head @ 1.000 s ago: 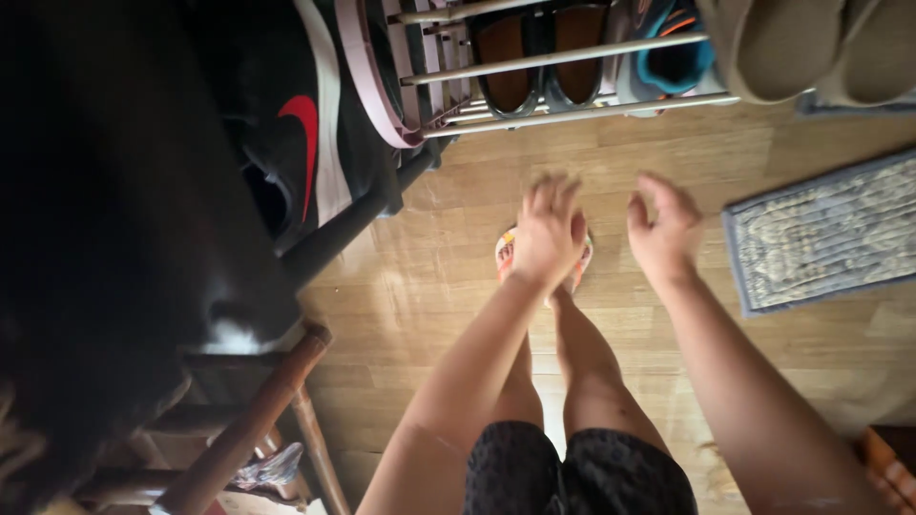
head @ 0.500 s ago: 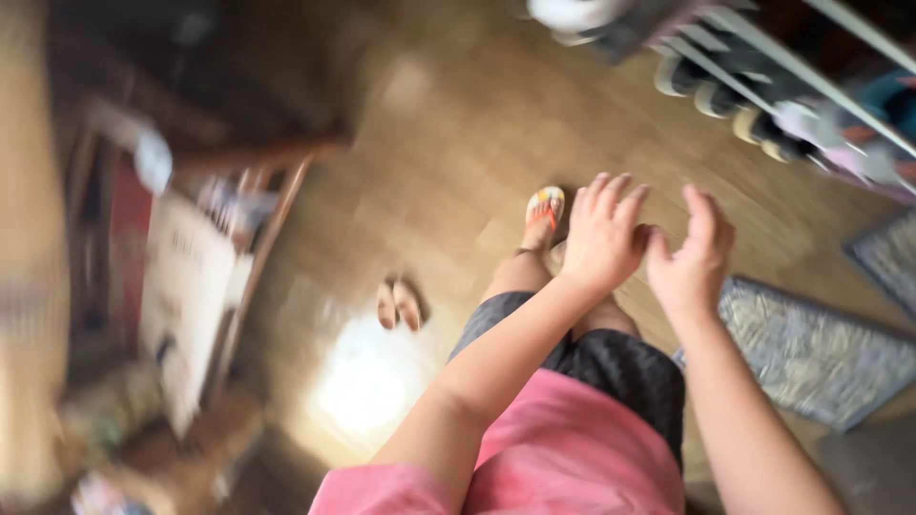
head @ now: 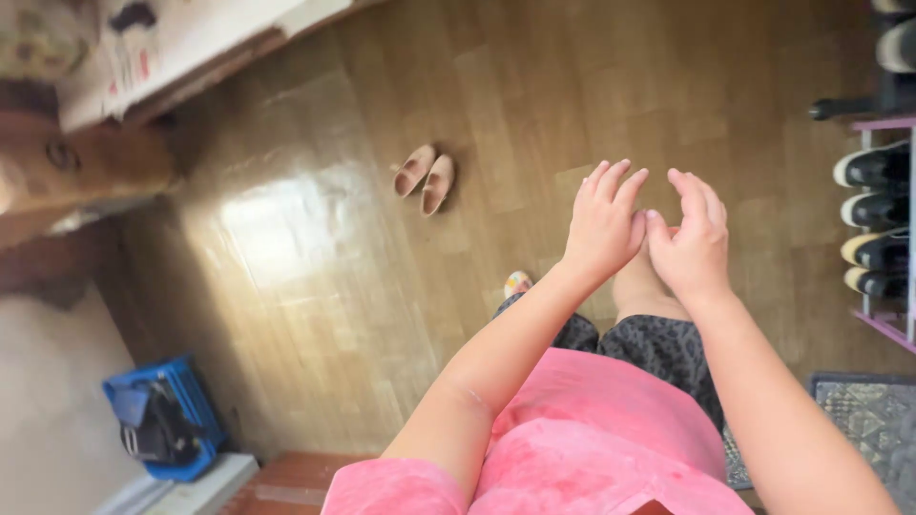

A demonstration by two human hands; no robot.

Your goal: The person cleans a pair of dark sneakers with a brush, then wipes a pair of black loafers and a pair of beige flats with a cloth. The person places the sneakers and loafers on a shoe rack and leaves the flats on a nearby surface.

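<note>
both hands hang in the air in the middle right of the frame, over a brown wooden parquet floor (head: 534, 105). the left hand (head: 603, 221) is released, fingers spread and pointing toward the top of the frame, holding nothing; the right hand (head: 695, 240) sits just beside it to the right, also released and empty, its thumb tip touching or nearly touching the edge of the left hand. the nearest loose things are a pair of pale pink shoes (head: 425, 177), lying side by side on the floor in the upper middle of the frame, well apart from the left hand and to its left, slightly higher in the picture. directly under the hands the person's bare leg shows, with dark patterned shorts (head: 658, 348) and a pink top (head: 582, 448) filling the lower centre; a small bit of colourful footwear (head: 517, 283) peeks out just left of the left forearm. at the right edge stands a shoe rack (head: 883, 219) with dark shoes on its shelves, and a patterned grey mat (head: 863, 420) lies in the lower right corner. a blue crate (head: 167, 420) sits in the lower left, and a wooden piece of furniture (head: 86, 167) fills the upper left, blurred.
</note>
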